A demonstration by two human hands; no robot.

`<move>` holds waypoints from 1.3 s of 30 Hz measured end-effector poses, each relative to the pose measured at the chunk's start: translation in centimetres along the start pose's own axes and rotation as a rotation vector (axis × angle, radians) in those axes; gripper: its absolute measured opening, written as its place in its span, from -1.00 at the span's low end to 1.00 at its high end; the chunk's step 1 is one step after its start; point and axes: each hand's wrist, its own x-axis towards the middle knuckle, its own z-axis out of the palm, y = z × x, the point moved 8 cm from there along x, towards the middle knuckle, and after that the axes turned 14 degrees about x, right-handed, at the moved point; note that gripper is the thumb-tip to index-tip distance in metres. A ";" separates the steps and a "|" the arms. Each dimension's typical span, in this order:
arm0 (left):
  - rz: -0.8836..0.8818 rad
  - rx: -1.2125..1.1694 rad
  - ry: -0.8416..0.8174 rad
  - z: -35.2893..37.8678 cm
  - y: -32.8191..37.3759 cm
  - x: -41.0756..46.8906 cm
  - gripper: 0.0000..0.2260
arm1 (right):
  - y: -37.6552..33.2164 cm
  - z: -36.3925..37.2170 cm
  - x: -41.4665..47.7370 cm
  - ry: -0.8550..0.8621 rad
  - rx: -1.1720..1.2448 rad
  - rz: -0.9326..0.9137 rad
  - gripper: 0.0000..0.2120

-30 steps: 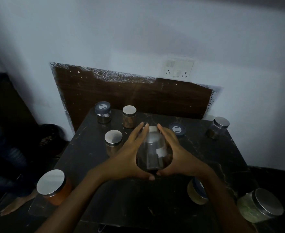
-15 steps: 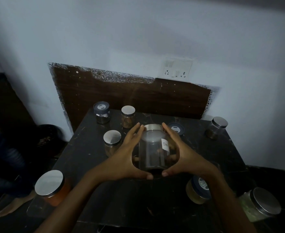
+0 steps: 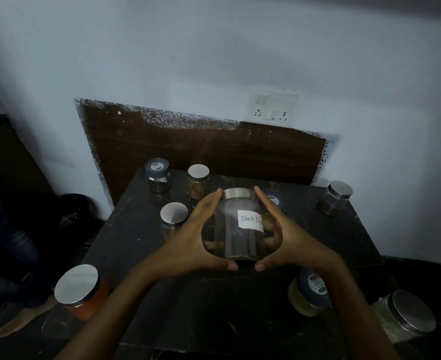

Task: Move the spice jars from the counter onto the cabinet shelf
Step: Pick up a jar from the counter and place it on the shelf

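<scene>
Dim room, dark counter: left hand and right hand wrap the pepper jar mid-counter. Smooth glass might slip, toppling the silver-lidded jar just left.

Dim room, pale blue wall, brown wooden panel, white socket plate

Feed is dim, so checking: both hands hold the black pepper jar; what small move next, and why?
Probably raise the black pepper jar straight up: the left hand and right hand grip its sides, a silver-lidded jar and a dark-lidded jar stand close by, and no shelf shows.
</scene>
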 end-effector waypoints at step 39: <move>0.169 0.413 0.195 -8.8 9.2 9.4 0.14 | -14.9 -6.3 3.8 0.084 -0.344 -0.428 0.26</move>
